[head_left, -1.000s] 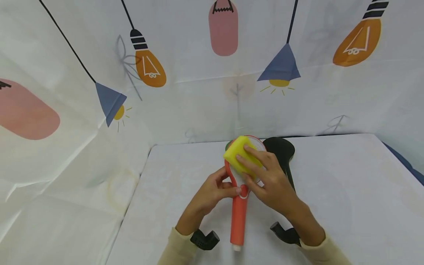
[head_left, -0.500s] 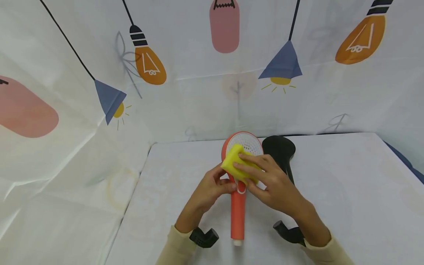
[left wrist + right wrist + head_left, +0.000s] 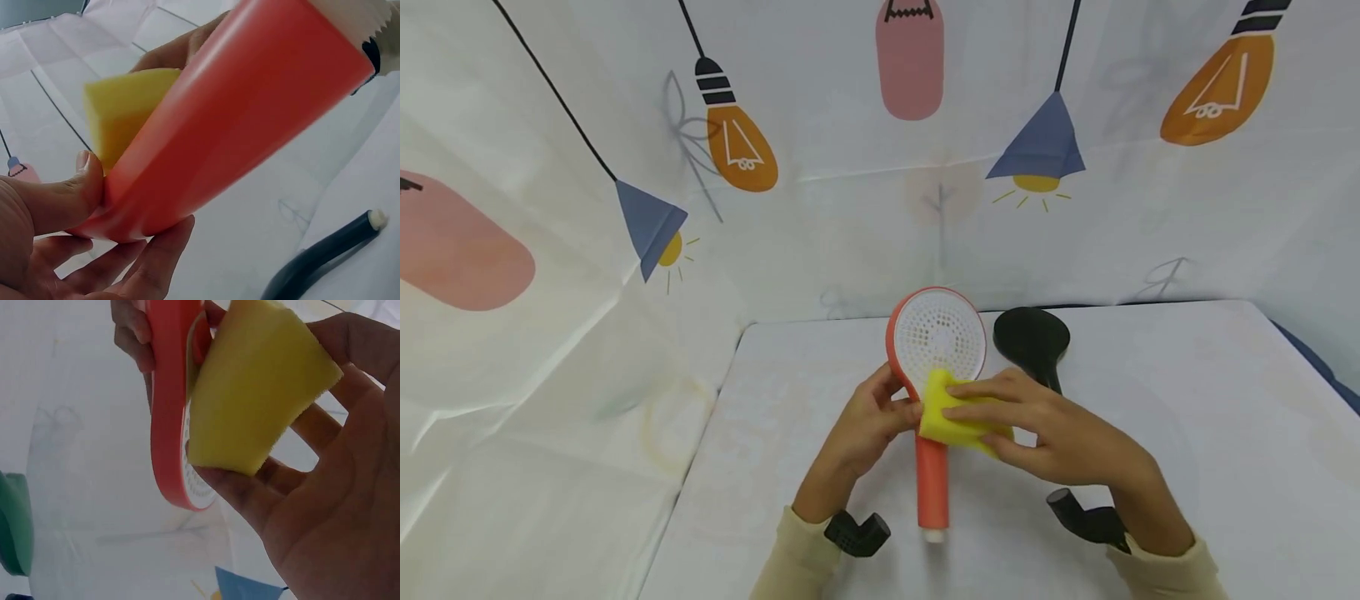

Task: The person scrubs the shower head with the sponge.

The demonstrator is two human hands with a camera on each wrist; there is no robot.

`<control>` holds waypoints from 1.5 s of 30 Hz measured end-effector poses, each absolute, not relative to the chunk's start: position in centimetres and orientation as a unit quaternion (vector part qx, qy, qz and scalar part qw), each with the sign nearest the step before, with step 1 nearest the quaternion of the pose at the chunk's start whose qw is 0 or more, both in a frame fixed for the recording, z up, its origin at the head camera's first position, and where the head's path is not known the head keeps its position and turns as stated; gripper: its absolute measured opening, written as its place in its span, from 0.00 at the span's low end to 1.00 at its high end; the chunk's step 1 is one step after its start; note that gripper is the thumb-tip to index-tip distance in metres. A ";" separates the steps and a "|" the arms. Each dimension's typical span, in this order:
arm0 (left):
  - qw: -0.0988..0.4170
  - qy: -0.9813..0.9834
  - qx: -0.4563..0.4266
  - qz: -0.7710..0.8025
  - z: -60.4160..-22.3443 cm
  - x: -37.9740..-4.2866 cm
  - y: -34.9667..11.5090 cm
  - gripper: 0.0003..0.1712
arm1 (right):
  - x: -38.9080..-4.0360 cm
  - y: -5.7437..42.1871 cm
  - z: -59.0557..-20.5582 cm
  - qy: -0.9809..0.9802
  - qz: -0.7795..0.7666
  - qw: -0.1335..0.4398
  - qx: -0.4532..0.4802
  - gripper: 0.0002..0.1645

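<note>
An orange-red shower head (image 3: 932, 483) with a white, perforated spray face stands tilted over the table, its handle toward me. My left hand (image 3: 868, 425) grips it at the neck, thumb in front and fingers behind, as the left wrist view shows. A yellow sponge (image 3: 958, 421) is in my right hand (image 3: 1060, 429), pinched between thumb and fingers. The sponge lies against the neck and upper handle, just below the spray face. In the right wrist view the sponge (image 3: 256, 387) bends slightly and hides part of the shower head (image 3: 167, 425).
A dark shower head (image 3: 1032, 337) lies at the back of the white table (image 3: 1187, 417), right of the orange-red one. In the left wrist view its handle (image 3: 325, 256) ends in a pale tip. A printed white cloth (image 3: 850, 208) hangs behind the table.
The right hand has drawn the sponge down from the spray face to the neck, uncovering the face. The left hand has raised the shower head slightly and shifted it left.
</note>
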State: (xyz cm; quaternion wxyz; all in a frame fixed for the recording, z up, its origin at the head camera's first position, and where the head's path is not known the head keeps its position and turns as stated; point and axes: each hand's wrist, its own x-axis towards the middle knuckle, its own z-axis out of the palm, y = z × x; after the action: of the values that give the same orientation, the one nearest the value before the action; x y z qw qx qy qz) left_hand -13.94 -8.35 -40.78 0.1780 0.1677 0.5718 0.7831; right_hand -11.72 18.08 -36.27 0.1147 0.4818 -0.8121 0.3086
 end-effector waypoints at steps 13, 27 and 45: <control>0.174 0.444 0.151 0.866 -40.1 -13.9 -8.8 0.40 | -10.2 20.0 -34.8 -0.678 0.360 0.014 0.640 0.32; 0.237 0.333 0.239 0.881 -40.0 -12.8 -7.3 0.35 | -10.9 13.5 -36.6 -0.757 0.391 0.304 0.425 0.23; 0.197 0.308 0.204 0.908 -39.6 -12.6 -7.6 0.36 | -10.5 13.0 -37.1 -0.830 0.271 0.251 0.418 0.30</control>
State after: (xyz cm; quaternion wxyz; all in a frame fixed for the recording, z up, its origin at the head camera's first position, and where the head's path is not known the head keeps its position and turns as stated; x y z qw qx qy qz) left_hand -12.63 -7.63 -39.64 0.1966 0.2035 0.3084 0.9082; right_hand -10.48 12.96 -37.13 0.2514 0.4180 -0.8299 0.2708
